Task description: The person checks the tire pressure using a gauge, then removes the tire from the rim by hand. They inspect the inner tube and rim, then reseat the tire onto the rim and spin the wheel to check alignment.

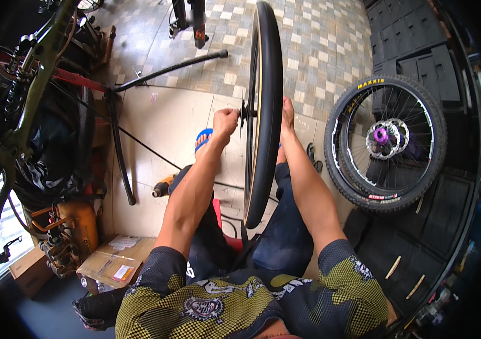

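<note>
The bicycle wheel (273,121) stands upright and edge-on in front of the seated person, between the two forearms, its near end coming down between the knees. Its tyre is smooth and black, with a tan band showing along the left side. The left hand (226,122) is at the left side of the hub (244,113), fingers curled and pinched together on the axle end. The right hand (288,114) is on the other side, partly covered by the tyre; I cannot tell whether its fingers are closed on anything. On the right, well apart from that hand, two knobby-tyred wheels (331,148) lie overlapping, with a purple hub (381,135) and silver brake discs (401,138) showing, near black storage boxes (421,73). Over on the left is a green bike frame (38,85), and a dark stand leg (170,69) stretches across the pale floor (164,110). Nearer on that side, a yellow machine (79,226) sits just beyond a taped cardboard box (102,261). A blue sandal (199,148) shows on the foot just beyond the left forearm.
</note>
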`<state>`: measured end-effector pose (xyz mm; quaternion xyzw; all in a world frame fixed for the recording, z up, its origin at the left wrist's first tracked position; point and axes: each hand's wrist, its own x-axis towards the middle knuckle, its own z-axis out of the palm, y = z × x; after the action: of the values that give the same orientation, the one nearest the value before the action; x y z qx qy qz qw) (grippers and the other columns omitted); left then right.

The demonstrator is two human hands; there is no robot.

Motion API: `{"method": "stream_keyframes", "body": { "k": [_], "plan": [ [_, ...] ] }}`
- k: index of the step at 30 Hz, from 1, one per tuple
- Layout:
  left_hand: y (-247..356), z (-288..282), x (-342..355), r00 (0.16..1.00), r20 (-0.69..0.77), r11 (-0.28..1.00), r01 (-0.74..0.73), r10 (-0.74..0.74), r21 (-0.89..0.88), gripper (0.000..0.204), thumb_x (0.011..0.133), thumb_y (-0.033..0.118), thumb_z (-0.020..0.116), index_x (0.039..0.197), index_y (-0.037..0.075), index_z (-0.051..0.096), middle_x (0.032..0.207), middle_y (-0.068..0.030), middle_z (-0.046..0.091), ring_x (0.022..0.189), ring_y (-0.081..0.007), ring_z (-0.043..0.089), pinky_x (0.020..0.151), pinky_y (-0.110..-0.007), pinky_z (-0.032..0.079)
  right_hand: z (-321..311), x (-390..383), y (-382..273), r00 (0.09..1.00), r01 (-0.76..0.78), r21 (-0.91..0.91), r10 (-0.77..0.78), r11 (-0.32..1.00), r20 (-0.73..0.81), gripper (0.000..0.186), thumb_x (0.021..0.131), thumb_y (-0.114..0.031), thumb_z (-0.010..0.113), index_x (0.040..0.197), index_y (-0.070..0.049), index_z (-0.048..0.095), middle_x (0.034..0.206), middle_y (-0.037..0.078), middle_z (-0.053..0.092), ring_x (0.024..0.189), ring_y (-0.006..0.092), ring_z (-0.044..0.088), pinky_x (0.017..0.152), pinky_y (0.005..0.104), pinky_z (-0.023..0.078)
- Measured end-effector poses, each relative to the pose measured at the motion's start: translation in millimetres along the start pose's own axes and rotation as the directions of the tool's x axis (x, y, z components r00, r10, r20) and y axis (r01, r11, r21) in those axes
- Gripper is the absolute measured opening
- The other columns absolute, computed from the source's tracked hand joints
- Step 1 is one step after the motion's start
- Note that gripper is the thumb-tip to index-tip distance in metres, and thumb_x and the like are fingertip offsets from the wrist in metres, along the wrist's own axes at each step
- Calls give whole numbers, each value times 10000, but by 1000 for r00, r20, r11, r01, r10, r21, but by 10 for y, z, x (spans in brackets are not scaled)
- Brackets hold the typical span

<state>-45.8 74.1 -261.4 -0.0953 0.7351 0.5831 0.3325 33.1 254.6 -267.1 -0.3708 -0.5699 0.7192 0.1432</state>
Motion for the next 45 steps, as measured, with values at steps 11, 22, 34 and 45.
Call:
{"method": "stream_keyframes", "body": {
  "k": [11, 22, 34, 45],
  "plan": [
    [132, -9, -94, 1000, -24, 1000, 6, -7, -7, 268, 990, 227, 702, 950, -33, 752, 697, -9, 625, 592, -95, 528, 532, -293, 421, 72, -29, -161, 997, -74, 124, 72, 989, 23, 491, 918, -109, 626, 1380, 3, 504, 831, -9, 570, 689, 69, 487, 607, 252, 391],
    [126, -7, -61, 999, -33, 1000, 20, -19, 10, 282, 1008, 241, 704, 976, -35, 750, 722, -14, 639, 621, -94, 543, 567, -283, 451, 32, -38, -119, 989, -147, 156, 146, 977, 17, 481, 925, -141, 644, 1370, -21, 507, 791, -4, 553, 583, 65, 441, 469, 261, 340],
    [127, -16, -59, 999, -33, 999, 11, -9, 46, 293, 996, 253, 715, 970, -36, 749, 739, -35, 659, 640, -111, 570, 587, -293, 472, -5, 78, 54, 992, -122, 40, 121, 992, 32, 480, 926, -150, 639, 1373, -30, 511, 794, -18, 539, 629, 67, 462, 471, 256, 361],
    [136, -22, -50, 998, -57, 998, 17, -13, 66, 297, 983, 254, 721, 976, -40, 756, 742, -36, 659, 654, -111, 575, 599, -294, 474, 15, 110, 100, 989, -144, 74, 142, 987, 32, 484, 920, -150, 637, 1372, -25, 517, 798, -10, 550, 629, 72, 471, 482, 261, 365]
  ]
}}
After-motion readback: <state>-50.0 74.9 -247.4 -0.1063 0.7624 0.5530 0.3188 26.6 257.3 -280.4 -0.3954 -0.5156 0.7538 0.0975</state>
